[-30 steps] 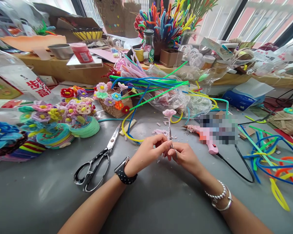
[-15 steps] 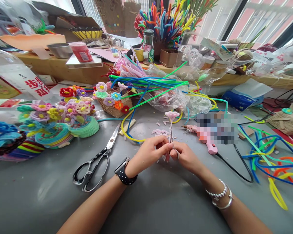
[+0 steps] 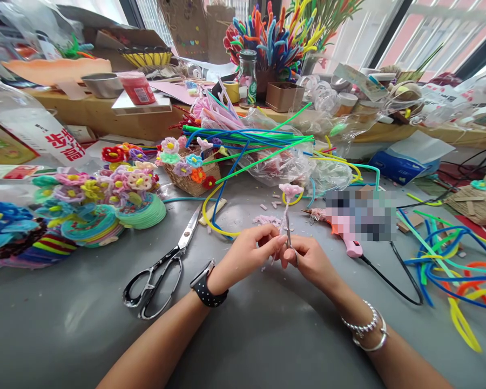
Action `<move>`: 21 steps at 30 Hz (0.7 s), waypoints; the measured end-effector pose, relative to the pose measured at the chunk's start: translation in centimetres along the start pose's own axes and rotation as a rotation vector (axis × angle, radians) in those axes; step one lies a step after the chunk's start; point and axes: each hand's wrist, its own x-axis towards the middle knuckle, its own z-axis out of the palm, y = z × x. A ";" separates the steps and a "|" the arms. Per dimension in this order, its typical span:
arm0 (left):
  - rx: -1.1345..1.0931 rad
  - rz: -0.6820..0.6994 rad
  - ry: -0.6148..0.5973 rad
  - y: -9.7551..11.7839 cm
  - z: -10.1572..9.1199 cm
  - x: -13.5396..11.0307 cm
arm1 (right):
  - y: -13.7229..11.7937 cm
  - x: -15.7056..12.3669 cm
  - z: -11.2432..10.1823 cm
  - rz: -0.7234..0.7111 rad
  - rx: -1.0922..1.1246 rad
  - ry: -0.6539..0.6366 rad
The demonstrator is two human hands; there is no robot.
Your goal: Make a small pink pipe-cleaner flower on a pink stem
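My left hand (image 3: 257,247) is closed, pinching the thin stem of a pink pipe-cleaner flower (image 3: 290,190) that stands upright above my fingers. Small metal scissors (image 3: 289,227) are in my right hand (image 3: 310,258), their narrow blades pointing up close beside the stem. Whether the blades touch the stem I cannot tell. Both hands meet just above the grey table (image 3: 263,340). Pale pink fuzz trimmings (image 3: 267,220) lie behind my fingers.
Large black-handled scissors (image 3: 162,270) lie to the left. On the right are a pink glue gun (image 3: 353,246) with its cable and tangled pipe cleaners (image 3: 445,259). Flower pots (image 3: 141,210) and a pipe-cleaner bundle (image 3: 243,135) stand or lie further back.
The small scissors and right hand have shifted slightly right, so the blades show more apart from the stem. The flower has moved a little right too. My left hand stays almost still.
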 end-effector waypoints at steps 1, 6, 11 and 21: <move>0.006 0.000 -0.016 0.0 0.0 0.0 | 0.0 0.0 -0.1 -0.002 -0.002 0.009; -0.008 -0.008 -0.026 0.0 0.1 0.0 | -0.1 0.0 -0.5 0.014 -0.027 0.006; -0.120 -0.029 0.107 -0.1 -0.1 0.3 | -0.1 0.0 -0.3 0.039 -0.045 -0.052; -0.394 -0.111 0.226 -0.8 -0.5 0.4 | -0.4 0.1 -0.3 0.107 0.221 -0.337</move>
